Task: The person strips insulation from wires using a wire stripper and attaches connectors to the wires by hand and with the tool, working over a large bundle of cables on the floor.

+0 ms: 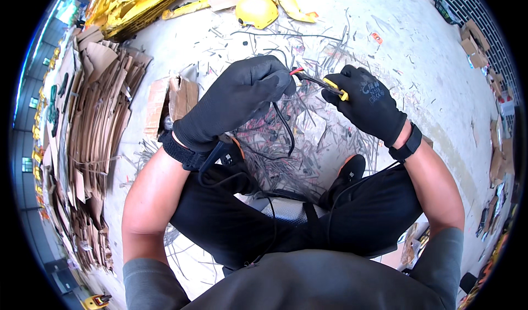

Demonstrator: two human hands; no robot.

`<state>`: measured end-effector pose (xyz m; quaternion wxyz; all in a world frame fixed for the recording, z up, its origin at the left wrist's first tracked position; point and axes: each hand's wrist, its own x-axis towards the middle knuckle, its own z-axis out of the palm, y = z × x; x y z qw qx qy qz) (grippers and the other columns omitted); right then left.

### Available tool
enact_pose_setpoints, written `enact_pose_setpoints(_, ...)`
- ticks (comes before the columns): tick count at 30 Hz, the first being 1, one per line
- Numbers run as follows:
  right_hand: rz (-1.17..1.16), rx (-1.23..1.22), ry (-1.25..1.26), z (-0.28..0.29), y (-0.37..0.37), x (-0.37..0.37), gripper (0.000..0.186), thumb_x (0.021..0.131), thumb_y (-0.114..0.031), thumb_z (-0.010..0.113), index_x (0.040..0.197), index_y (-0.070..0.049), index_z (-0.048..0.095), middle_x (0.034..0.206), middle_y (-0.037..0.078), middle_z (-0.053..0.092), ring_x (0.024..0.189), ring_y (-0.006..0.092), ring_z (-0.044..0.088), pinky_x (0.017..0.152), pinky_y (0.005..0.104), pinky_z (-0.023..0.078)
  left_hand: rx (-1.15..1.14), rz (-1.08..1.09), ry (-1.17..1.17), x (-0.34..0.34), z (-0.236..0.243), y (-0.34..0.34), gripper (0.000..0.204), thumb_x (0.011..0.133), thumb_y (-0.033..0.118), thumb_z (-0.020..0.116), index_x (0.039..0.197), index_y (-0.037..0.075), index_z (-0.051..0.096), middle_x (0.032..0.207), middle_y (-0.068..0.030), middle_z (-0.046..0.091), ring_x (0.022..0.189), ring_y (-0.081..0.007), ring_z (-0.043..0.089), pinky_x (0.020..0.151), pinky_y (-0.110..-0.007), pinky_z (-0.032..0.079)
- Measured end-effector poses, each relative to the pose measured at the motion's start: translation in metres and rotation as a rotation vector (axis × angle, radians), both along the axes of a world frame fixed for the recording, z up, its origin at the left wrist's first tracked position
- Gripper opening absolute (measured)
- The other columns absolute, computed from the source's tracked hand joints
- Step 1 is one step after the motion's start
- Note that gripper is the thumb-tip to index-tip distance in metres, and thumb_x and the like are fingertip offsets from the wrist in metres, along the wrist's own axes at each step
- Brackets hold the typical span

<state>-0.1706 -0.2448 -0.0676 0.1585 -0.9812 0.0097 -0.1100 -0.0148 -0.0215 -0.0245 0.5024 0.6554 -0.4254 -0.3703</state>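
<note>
My left hand, in a black glove, is closed in a pinch on a black cable. A short red wire end sticks out past its fingertips, and the rest of the cable hangs in a loop below. In the black-gloved right hand is a pair of pliers with dark jaws and yellow on the handles. Their jaws point left and reach the wire end; whether they grip it is too small to tell.
Dark cable scraps litter the floor between my feet. A cardboard box stands to the left, beside stacked flattened cardboard. Farther ahead lie a yellow hard hat and yellow panels. Boxes line the right wall.
</note>
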Motion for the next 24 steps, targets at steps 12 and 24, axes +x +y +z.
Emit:
enact_pose_setpoints(12, 0.084, 0.422, 0.075, -0.008, -0.002, 0.006, 0.029, 0.093, -0.022, 0.066, 0.11, 0.001, 0.063, 0.097, 0.021, 0.066, 0.089, 0.0382, 0.063, 0.079, 0.0422, 0.051, -0.144, 0.254, -0.302, 0.006, -0.019, -0.001, 0.032, 0.1, 0.036, 0.058, 0.095, 0.006, 0.063, 0.074, 0.0056, 0.053, 0.059, -0.0013, 0.041, 0.053, -0.018, 0.034)
enact_pose_setpoints(24, 0.045, 0.095, -0.306, -0.01, -0.019, 0.007, 0.043, 0.08, -0.002, 0.067, 0.122, -0.005, 0.058, 0.106, 0.019, 0.064, 0.101, 0.0388, 0.061, 0.087, 0.0438, 0.051, -0.021, 0.055, 0.161, 0.005, -0.006, 0.002, 0.04, 0.101, 0.044, 0.054, 0.096, 0.005, 0.059, 0.074, 0.0038, 0.05, 0.061, -0.0042, 0.04, 0.055, -0.019, 0.034)
